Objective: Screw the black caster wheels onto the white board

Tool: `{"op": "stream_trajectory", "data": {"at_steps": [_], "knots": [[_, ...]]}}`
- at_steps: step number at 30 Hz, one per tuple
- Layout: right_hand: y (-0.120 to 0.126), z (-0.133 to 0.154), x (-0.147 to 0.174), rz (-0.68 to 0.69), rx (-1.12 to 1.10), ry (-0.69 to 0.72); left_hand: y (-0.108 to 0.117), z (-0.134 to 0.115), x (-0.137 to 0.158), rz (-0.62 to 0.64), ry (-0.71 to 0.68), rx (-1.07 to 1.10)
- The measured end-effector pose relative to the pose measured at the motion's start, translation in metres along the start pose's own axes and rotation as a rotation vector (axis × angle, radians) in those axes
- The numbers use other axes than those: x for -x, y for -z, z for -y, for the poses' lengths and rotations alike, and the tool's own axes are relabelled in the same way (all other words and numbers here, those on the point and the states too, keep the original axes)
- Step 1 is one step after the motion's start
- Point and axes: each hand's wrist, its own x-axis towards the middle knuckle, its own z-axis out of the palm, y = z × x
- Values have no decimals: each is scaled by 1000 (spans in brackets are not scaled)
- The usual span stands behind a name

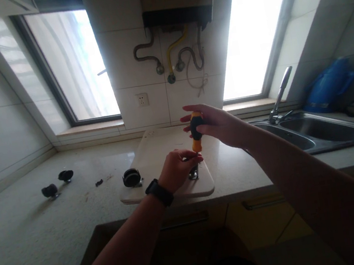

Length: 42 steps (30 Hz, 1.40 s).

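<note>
Cream-coloured, round-cornered flat board [162, 146] lies at twelve o'clock from the person on the pale speckled stone bench [92, 235], its long axis apparently running from six to twelve. Over its near right corner, at about four o'clock from its middle, the two hands meet. The right hand [212, 122], the upper one, grips a yellow-and-black screwdriver [197, 130] by its handle, thumb pressed in, some fingers fanned out. The left hand [182, 163] is nearer the board, fingertips bunched at the shaft's lower end; exactly what they pinch cannot be told. The tool stands nearly upright, tip down, with a shiny metal fitting [194, 173] at six o'clock beneath it. A round black wheel with a grey band [131, 177] sits at the left hand's nine o'clock.
</note>
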Motion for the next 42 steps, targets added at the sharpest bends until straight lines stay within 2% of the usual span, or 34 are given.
{"op": "stream_trajectory", "data": {"at_steps": [3,9,11,13,17,19,22,26,29,32,34,35,39,40,42], "knots": [[0,0,-1,-95,117,-6,1,0,1,3,-5,-21],[-10,-5,-3,-497,610,87,-4,4,2,-24,14,-8],[-11,-5,-2,-539,683,94,-5,5,1,-50,14,-27],[-10,-4,-1,-485,619,78,-5,4,0,-51,20,-35],[-1,-4,0,-170,150,70,-1,1,-1,-26,16,-33],[3,-3,1,-88,82,57,1,-1,-2,-16,9,-40],[4,-1,1,-149,197,35,3,-2,-2,13,-7,-52],[-4,2,-1,-342,383,18,3,-2,0,47,-24,-85],[-11,3,-2,-463,525,64,0,-2,1,-18,-57,-166],[-14,5,-2,-523,682,109,-4,-1,1,-85,-61,-239],[-13,5,-2,-490,662,110,-4,0,1,-94,-56,-239],[-11,5,-2,-431,585,103,-4,0,1,-91,-58,-234],[-1,4,0,-105,157,35,-1,-1,0,-78,-70,-239],[1,4,1,-68,113,22,-1,-1,0,-72,-69,-241],[3,3,1,-81,113,12,0,-2,1,-61,-67,-244]]}}
